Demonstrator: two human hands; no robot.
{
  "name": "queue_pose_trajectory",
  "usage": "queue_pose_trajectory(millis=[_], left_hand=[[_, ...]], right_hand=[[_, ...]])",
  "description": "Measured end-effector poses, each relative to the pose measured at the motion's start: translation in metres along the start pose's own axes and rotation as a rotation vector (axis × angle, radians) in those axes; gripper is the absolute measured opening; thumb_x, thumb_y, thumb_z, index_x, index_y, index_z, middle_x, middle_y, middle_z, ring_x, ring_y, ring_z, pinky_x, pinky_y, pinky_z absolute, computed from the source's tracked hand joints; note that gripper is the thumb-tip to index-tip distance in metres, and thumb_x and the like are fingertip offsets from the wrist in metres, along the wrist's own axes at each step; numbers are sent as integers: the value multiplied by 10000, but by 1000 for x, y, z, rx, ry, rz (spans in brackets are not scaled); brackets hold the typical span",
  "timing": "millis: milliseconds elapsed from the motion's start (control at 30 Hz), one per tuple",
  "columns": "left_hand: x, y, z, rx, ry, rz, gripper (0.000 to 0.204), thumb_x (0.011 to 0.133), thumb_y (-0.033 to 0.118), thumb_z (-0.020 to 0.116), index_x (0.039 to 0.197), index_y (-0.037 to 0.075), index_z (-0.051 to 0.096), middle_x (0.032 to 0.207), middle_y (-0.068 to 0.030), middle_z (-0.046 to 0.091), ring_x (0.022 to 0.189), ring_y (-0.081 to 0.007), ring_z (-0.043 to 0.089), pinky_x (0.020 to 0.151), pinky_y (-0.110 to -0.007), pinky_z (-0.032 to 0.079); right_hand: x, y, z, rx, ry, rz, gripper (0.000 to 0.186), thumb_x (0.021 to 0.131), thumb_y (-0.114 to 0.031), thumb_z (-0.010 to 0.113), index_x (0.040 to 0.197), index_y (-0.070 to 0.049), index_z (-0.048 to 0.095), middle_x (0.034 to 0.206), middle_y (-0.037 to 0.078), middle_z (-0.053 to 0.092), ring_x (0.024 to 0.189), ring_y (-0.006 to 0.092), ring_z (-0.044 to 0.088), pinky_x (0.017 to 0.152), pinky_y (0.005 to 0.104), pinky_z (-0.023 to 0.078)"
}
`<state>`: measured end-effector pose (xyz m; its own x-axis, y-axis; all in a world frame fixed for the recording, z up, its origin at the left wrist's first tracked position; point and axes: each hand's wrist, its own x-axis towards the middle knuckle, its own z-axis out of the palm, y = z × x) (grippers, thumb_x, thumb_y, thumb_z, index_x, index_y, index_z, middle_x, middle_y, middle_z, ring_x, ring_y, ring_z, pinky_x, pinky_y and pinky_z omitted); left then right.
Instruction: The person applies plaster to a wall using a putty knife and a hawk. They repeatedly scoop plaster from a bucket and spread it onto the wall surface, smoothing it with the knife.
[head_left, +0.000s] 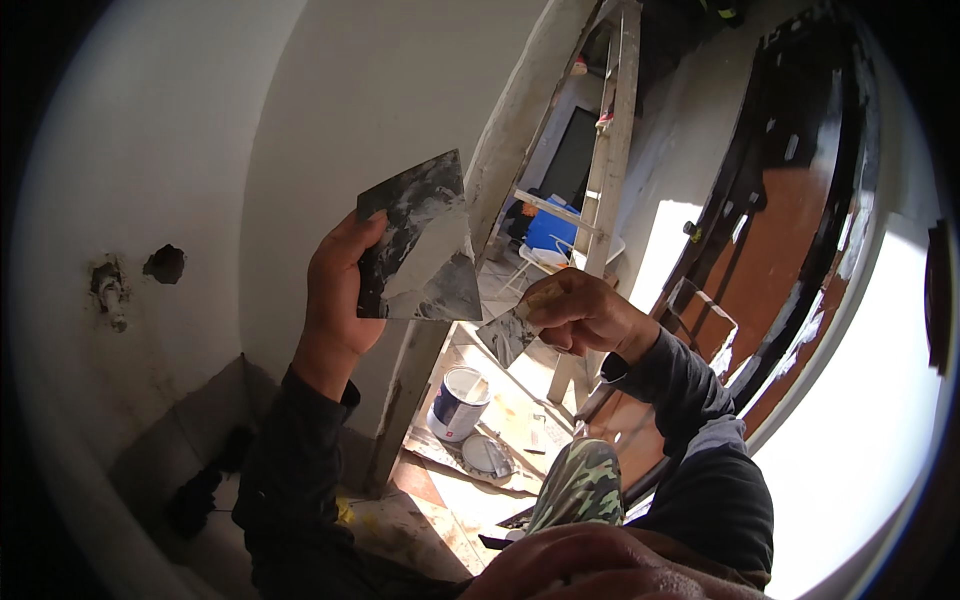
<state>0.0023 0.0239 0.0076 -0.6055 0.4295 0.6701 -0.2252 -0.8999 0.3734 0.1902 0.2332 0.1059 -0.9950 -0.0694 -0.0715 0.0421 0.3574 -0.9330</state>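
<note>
Two bare hands held the filling tools in mid-air before a pale wall [370, 110]. The left hand [337, 275] had its grip clamped on one edge of a dark mixing plate [455, 289], thumb across the face, with whitish paste [428, 250] smeared over much of it. The right hand [592, 314] had its grip clamped on a smeared putty scraper [508, 336], whose blade lay just beside the plate's lower corner; whether they touched could not be told.

Several faults seemed possible. Because the plate was tilted and gripped at one side only, soft paste might have slid off its lower edge, or a hard stroke of the blade might have twisted it in the fingers. Any dropped paste would probably have landed on the camouflage trousers [575, 485] or the floor, where a paint can [460, 405] and a round lid [486, 455] invited a misstep. The stepladder [617, 130] beyond could have been knocked by a careless right elbow.
</note>
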Motion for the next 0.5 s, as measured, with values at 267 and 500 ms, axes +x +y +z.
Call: queue_pose_trajectory(millis=[267, 500], left_hand=[[-2, 20, 0, 213, 77, 145, 260, 1001, 134, 556, 1202, -1, 650, 1076, -79, 722, 923, -155, 719, 858, -321, 596], [-5, 3, 15, 389, 60, 194, 162, 995, 141, 584, 1071, 32, 678, 950, 5, 679, 835, -63, 596, 788, -249, 491]], right_hand=[[-25, 9, 6, -545, 441, -385, 238, 993, -87, 654, 1195, 33, 692, 799, 59, 686, 670, 123, 680, 602, 276, 548], [-9, -2, 46, -1353, 619, -830, 339, 855, 10, 729, 1177, -94, 728, 882, 132, 737, 704, 274, 722, 607, 356, 565]])
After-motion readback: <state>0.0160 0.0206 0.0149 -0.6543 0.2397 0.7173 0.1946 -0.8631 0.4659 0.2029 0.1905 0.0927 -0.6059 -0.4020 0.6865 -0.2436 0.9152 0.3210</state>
